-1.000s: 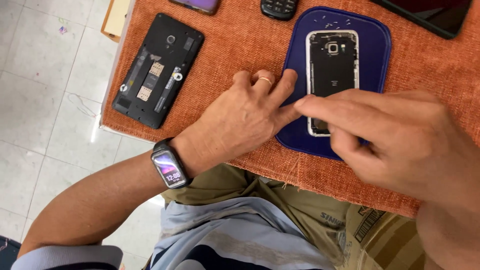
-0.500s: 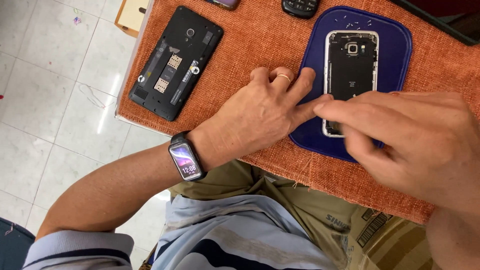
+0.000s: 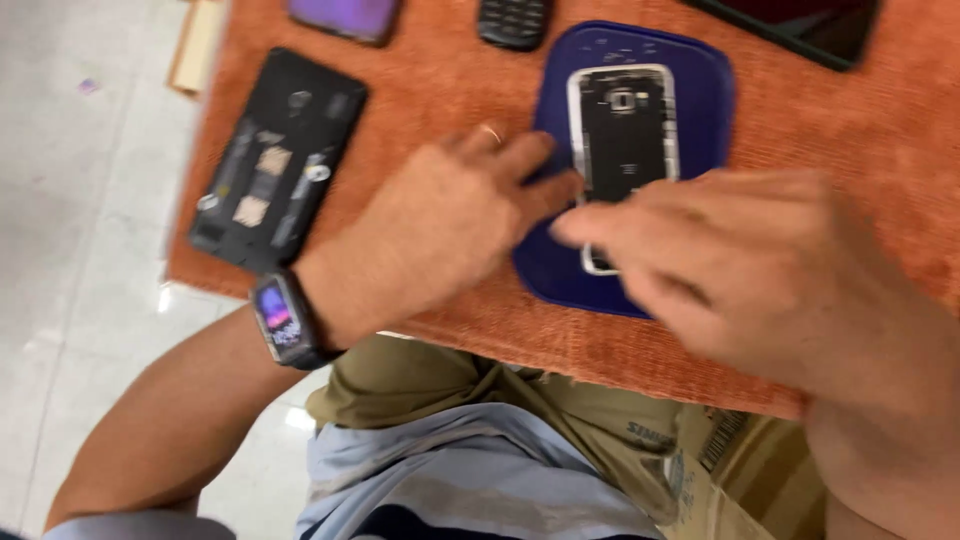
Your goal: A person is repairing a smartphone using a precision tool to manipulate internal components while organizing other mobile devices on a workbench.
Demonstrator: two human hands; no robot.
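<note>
Head view looks straight down on my two hands over an orange cloth-covered table (image 3: 820, 130). My left hand (image 3: 440, 225) lies palm down on the cloth, forearm coming up from the lower left, with a smartwatch (image 3: 282, 318) on the wrist and a ring (image 3: 492, 132) on one finger. Its fingers are stretched out flat and close together, and the tips reach the left edge of a dark blue work mat (image 3: 700, 100), touching the lower left side of the opened phone (image 3: 622, 140) that lies there. They press rather than clasp; nothing is held inside the hand.

My right hand (image 3: 760, 270) comes in from the lower right and hovers blurred over the near end of the same phone. Its fingers point left, loosely bunched, the tips just above or on the phone's lower edge; the blur keeps me from telling whether they pinch anything.

That phone lies back side up with its cover off, a pale frame around dark insides, lengthwise in the middle of the mat. Well to the left, a second, larger opened phone (image 3: 275, 160) rests on the cloth near the table's edge. At the far edge sit a purple-screened phone (image 3: 345, 15), a small keypad phone (image 3: 513, 20) and a dark tablet (image 3: 800, 25).
</note>
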